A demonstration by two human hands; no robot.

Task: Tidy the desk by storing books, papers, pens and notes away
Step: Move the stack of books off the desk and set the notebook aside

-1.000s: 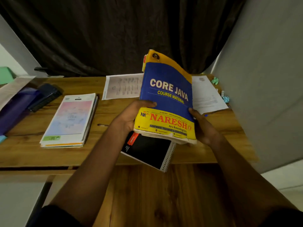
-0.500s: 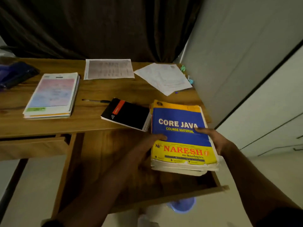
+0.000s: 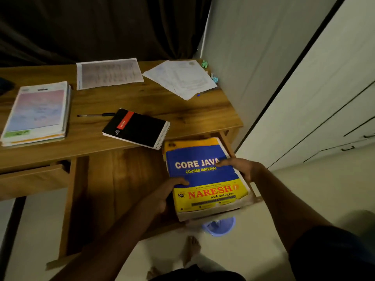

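Item in hand: book (image 3: 203,175), blue and yellow cover reading "CORE JAVA", cover up, lower right of centre.
Book location: over the right end of the open drawer (image 3: 121,189), below the desk (image 3: 162,104) edge; contact with the drawer bottom cannot be told.
Left hand (image 3: 162,196): grips the book's left edge, thumb on the cover, fingers hidden beneath.
Right hand (image 3: 243,169): grips the book's right edge, thumb laid on the blue part of the cover.
Notebook (image 3: 138,128): black, spiral-bound, red label; flat at the desk's front edge, one corner overhanging the drawer, just above the book in the frame.
Pen (image 3: 97,115): flat on the desk, its tip end touching or just beside the notebook's left corner.
Stack (image 3: 36,114): books with a pastel cover on top, left of frame.
Printed sheet (image 3: 109,73): upper centre, at the desk's rear.
Loose papers (image 3: 180,78): upper right of the desk, overlapping one another.
Floor: blue round object (image 3: 220,227) below the book; bare foot (image 3: 190,250) at bottom centre.
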